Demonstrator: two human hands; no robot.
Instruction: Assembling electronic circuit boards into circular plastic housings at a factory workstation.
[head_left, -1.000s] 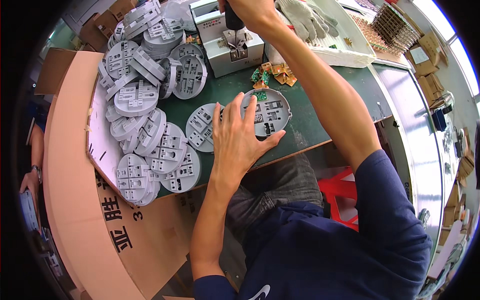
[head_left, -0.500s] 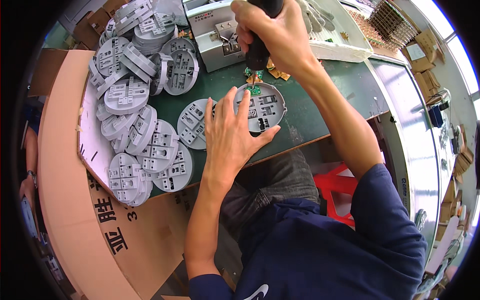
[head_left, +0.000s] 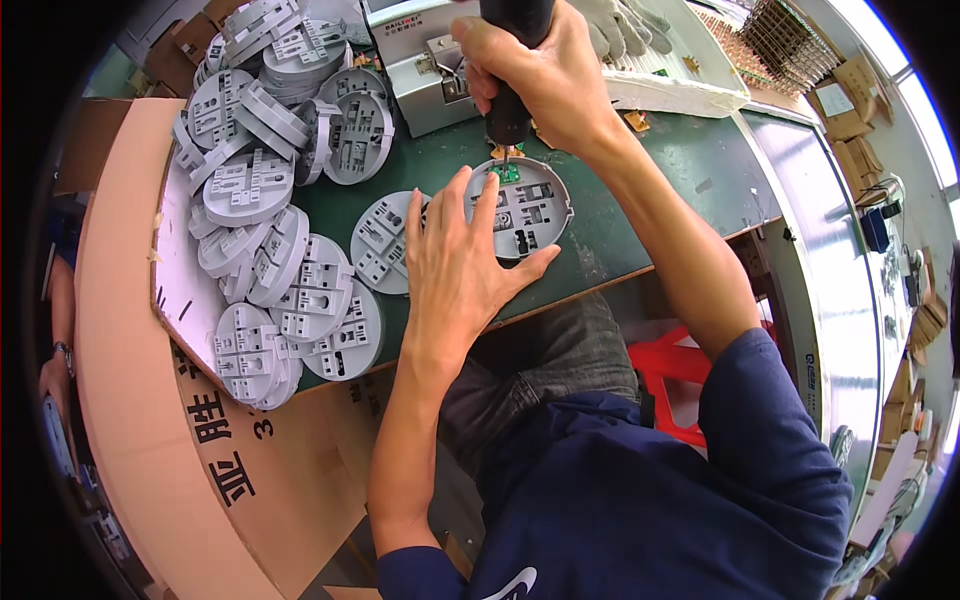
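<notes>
My right hand [head_left: 560, 85] is wrapped round a black electric screwdriver [head_left: 510, 118], held nearly upright. Its bit comes down at a small green circuit board [head_left: 510, 174], which lies at the far side of a round grey plastic housing [head_left: 541, 215]. Slots and raised ribs cover the inside of this housing. My left hand [head_left: 450, 265] rests at the housing's left and near edge, fingers stretched and spread, thumb pointing right along the near rim. Partly behind my left fingers lies a second round grey housing [head_left: 378, 245]. Whether a screw sits under the bit is too small to tell.
Similar grey housings [head_left: 248, 188] are heaped at the left of the green tabletop [head_left: 660, 190]. A silver box-shaped machine [head_left: 412, 88] stands behind, beside a white tray [head_left: 680, 95] with knitted gloves [head_left: 620, 35]. Cardboard [head_left: 115, 330] borders the left side; another person's arm [head_left: 60, 320] shows beyond.
My right hand and the screwdriver have shifted slightly left and lower, covering the loose boards behind the housing. My left hand stays spread at the housing, nearly unmoved.
</notes>
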